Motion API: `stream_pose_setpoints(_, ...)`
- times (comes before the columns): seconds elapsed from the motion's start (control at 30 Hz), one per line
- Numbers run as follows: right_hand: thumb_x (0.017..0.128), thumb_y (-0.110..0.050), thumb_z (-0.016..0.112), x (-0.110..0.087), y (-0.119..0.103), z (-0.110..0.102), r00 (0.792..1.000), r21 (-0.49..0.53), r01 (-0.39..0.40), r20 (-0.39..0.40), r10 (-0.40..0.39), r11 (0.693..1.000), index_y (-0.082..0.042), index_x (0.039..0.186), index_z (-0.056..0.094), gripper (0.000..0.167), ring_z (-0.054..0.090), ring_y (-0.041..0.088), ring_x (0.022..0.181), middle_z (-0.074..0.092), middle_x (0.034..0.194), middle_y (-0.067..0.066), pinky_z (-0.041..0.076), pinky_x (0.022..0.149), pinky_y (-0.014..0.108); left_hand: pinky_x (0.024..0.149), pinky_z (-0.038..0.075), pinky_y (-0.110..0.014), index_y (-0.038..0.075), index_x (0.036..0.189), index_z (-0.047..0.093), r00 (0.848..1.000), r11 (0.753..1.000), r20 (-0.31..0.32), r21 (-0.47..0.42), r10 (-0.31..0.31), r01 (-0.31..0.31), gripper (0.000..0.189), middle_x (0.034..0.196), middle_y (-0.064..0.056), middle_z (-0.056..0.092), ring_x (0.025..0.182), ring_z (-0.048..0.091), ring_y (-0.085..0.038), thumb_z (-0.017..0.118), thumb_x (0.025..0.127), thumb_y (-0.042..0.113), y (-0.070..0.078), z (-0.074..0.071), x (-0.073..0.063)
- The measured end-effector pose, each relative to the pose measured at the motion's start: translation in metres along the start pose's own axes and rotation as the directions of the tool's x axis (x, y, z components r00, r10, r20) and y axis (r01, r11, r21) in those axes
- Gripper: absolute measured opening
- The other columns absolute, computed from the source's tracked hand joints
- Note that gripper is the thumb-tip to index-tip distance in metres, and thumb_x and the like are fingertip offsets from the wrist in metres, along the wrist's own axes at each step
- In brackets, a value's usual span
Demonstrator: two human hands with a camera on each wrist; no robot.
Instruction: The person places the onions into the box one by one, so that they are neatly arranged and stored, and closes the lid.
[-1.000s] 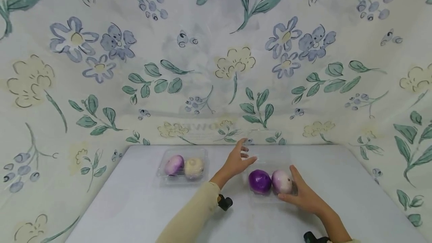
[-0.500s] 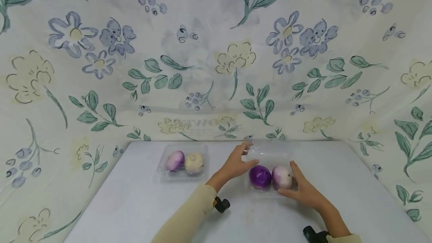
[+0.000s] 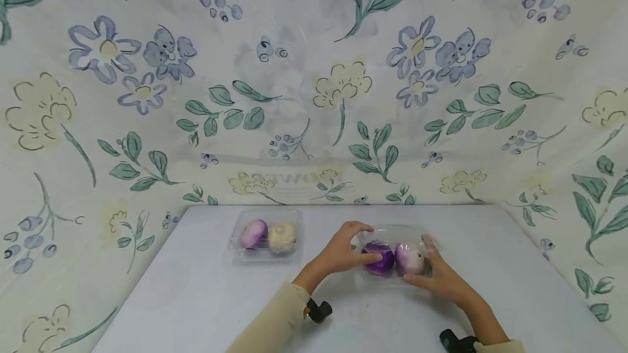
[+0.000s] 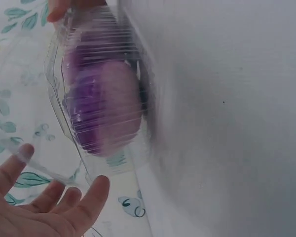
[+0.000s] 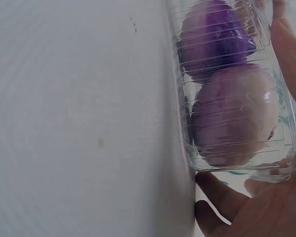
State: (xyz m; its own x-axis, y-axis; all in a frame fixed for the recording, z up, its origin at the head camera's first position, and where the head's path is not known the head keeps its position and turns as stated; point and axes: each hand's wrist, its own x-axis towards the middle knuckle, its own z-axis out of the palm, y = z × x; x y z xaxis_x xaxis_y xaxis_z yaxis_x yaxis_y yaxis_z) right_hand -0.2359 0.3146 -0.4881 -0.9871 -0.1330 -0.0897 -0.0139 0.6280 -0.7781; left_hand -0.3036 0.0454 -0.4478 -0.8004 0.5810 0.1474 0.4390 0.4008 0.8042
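Observation:
A clear plastic box (image 3: 387,283) lies on the table, its hinged lid (image 3: 399,229) tilted above the contents. Inside are a dark purple onion (image 3: 385,265) and a paler pink-white onion (image 3: 409,257), side by side. At the lid's left edge my left hand (image 3: 338,249) holds the plastic between thumb and fingers; in the left wrist view that hand (image 4: 44,207) has its fingers spread around a clear strip. My right hand (image 3: 444,277) grips the box's right end, thumb at the front. The right wrist view shows its fingers (image 5: 222,195) against the box end.
Farther left on the white table (image 3: 196,298) stands another clear box (image 3: 240,259) with a purple-white onion (image 3: 253,233) and a cream-coloured onion (image 3: 282,237). Flower-patterned cloth (image 3: 304,124) hangs behind the table's back edge. Each wrist carries a black camera (image 3: 320,311).
The lid has swung down toward me, from standing at the back to over the onions. My left hand has moved forward with it. The right hand has stayed at the box's right end.

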Motion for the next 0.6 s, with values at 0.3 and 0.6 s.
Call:
stream_pose_setpoints(0.3,0.085,-0.040,0.076,-0.001,0.002,0.001,0.999,0.085,-0.037,-0.013,0.038,0.996,-0.007,0.157,-0.001,0.110,0.026,0.057,0.141,0.018,0.157,0.037,0.030,0.110,0.068,0.092,0.055,-0.046,0.011,0.136,0.058,1.000,1.000,0.001,0.027,0.004,-0.004,0.053,0.143,-0.023,0.045,0.128,0.051,-0.036,0.069,0.092,0.037,-0.010,0.004,-0.023)
stream_pose_setpoints(0.6,0.101,-0.031,0.056,-0.009,0.005,-0.031,0.997,0.260,-0.059,0.060,0.045,0.964,0.001,0.153,0.024,0.068,0.052,0.043,0.128,0.041,0.147,0.031,0.053,0.098,0.047,0.066,0.060,-0.037,0.015,0.144,0.050,0.981,0.978,0.122,-0.128,-0.150,0.165,0.051,0.112,-0.021,0.062,0.084,0.069,-0.030,0.064,0.096,0.024,-0.005,-0.004,-0.028)
